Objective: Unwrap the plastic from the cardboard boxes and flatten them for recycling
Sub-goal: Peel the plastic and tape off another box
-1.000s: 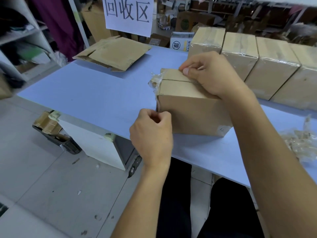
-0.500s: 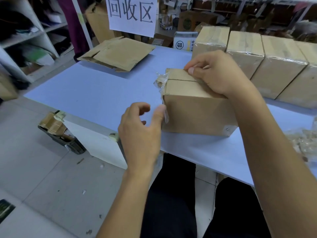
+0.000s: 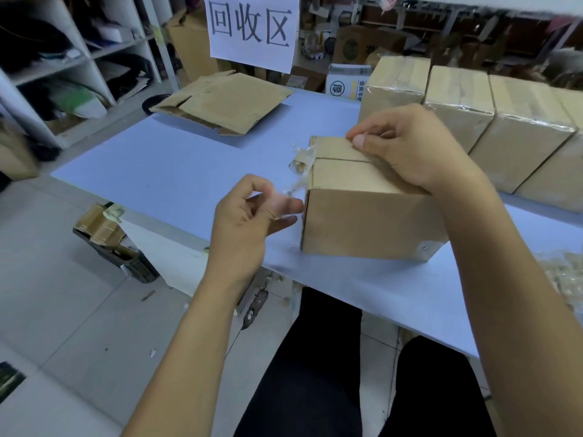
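One flattened carton (image 3: 225,104) lies at the far end of the blue surface (image 3: 176,171). A cardboard box (image 3: 366,216) stands upright at the near edge, mostly bare; a crumpled shred of plastic wrap (image 3: 301,162) clings to its top left corner. Left hand (image 3: 246,225) just beside that side, fingers loosely curled, apparently holding nothing. Right hand (image 3: 407,149) pinches at the top seam. Four wrapped boxes (image 3: 457,111) wait behind, untouched. Judgement: early in the task.

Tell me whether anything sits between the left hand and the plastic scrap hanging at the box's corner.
Nothing visible does. The left hand is just beside the box, with only open air up to the plastic scrap on its top-left corner.
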